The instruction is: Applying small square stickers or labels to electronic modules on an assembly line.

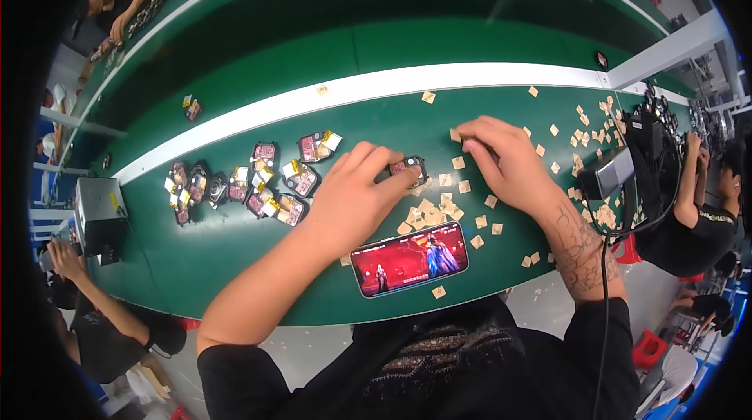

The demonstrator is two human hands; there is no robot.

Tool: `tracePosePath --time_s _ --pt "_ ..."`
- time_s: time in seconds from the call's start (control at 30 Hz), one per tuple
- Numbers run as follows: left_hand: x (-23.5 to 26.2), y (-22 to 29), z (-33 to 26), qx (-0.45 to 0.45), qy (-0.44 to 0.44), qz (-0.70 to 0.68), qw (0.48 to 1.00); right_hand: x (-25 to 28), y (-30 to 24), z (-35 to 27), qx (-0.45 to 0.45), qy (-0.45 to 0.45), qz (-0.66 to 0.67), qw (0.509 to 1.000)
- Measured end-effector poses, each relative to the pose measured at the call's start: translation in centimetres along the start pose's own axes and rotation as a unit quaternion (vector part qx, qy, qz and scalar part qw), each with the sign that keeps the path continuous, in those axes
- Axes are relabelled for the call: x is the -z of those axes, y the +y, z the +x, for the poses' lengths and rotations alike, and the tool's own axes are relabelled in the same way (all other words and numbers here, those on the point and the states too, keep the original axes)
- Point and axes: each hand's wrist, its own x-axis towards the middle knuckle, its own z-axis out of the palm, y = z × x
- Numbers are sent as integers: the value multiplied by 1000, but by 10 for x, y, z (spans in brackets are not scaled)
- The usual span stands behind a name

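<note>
My left hand (363, 185) grips a small black electronic unit (413, 163) against the green tabletop, thumb and fingers at its edges. Part of a pinkish circuit board shows inside that unit. To the right and slightly farther off, my right hand (504, 155) pinches a small beige square piece (455, 135) between its fingertips. Between and below my hands, several more beige squares (427, 212) lie loose in a heap. Beyond my left wrist sits a group of similar black units (264, 155) with pink boards and yellow-and-silver parts.
A phone (409, 259) playing a video lies near the front edge. Beige squares (580, 138) are scattered at the right, by a dark box-shaped device (607, 175) with a cable. A grey box (99, 216) stands far left. A white rail (352, 82) crosses behind; people work on both sides.
</note>
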Motion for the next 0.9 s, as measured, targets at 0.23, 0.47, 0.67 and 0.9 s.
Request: tracePosePath --time_s 0.23,0.47,0.67,0.9 --pt "-7 -1 -5 -4 40 -42 998 2 17 -11 -1 14 -27 1000" --pt "-2 -5 3 8 11 -62 998 4 18 -3 6 20 -26 999" --pt "14 -13 28 40 5 2 999 0 17 -4 35 51 -33 998" --pt "61 -143 60 242 113 144 953 11 19 -14 -5 17 -6 1000"
